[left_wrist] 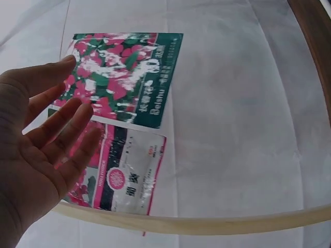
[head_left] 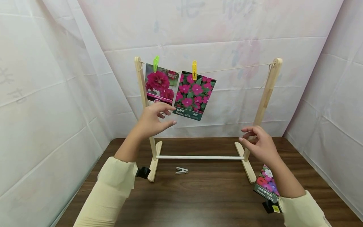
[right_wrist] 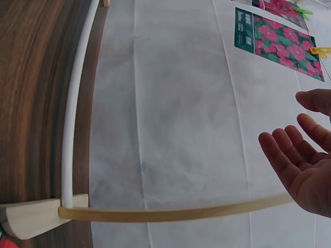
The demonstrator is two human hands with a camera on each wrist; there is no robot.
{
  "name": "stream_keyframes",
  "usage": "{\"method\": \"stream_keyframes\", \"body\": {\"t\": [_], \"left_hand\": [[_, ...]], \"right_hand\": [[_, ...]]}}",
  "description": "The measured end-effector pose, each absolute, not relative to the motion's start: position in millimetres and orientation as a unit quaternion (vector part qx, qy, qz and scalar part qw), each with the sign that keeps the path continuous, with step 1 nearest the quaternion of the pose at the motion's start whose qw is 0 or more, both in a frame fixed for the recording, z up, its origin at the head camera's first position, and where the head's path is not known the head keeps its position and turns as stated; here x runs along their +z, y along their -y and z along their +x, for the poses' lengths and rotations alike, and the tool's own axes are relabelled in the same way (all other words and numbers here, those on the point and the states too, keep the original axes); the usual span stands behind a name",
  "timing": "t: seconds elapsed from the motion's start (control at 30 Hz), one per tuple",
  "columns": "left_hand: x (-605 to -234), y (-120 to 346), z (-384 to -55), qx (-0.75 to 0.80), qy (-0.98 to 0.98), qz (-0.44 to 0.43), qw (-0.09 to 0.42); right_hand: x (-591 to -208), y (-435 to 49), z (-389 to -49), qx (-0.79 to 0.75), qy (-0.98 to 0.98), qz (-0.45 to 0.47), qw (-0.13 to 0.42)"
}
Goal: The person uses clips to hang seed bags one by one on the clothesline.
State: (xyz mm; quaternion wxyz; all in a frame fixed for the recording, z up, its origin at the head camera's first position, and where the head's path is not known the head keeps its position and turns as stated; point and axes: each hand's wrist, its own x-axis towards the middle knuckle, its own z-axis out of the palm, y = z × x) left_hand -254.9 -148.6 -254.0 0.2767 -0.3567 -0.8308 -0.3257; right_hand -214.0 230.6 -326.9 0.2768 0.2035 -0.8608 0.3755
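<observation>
Two flower seed packets hang from a string on a wooden stand. A green clothespin [head_left: 155, 64] clips the left packet [head_left: 159, 82]; a yellow clothespin [head_left: 194, 70] clips the right packet [head_left: 195, 94], which tilts. My left hand [head_left: 154, 119] is raised in front of the packets' lower edges with loose, spread fingers and nothing in it. In the left wrist view the left hand [left_wrist: 46, 124] overlaps both packets [left_wrist: 119, 77]. My right hand [head_left: 259, 143] hovers by the stand's right post, its fingers loosely bent and empty, as the right wrist view also shows the hand [right_wrist: 305, 155].
A grey clothespin [head_left: 181, 171] lies on the brown table [head_left: 181, 201]. Another seed packet [head_left: 267, 183] lies at the right, partly under my right forearm. The stand has a right post [head_left: 266, 94] and a white lower bar [head_left: 199, 157]. Pale cloth [head_left: 227, 119] hangs behind.
</observation>
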Motion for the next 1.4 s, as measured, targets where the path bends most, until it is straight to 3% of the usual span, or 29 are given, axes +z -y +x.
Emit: {"method": "stream_keyframes", "body": {"t": [0.5,1.4], "left_hand": [[-287.4,154.6,-249.2,-0.363,0.830,-0.344,0.247],[-352.1,163.5,-245.6,-0.446,0.817,-0.332,0.154]], "right_hand": [[-348.6,-253.9,-204.0,0.366,0.867,0.182,0.286],[-379.6,-294.9,-171.4,0.392,0.882,0.110,0.237]]}}
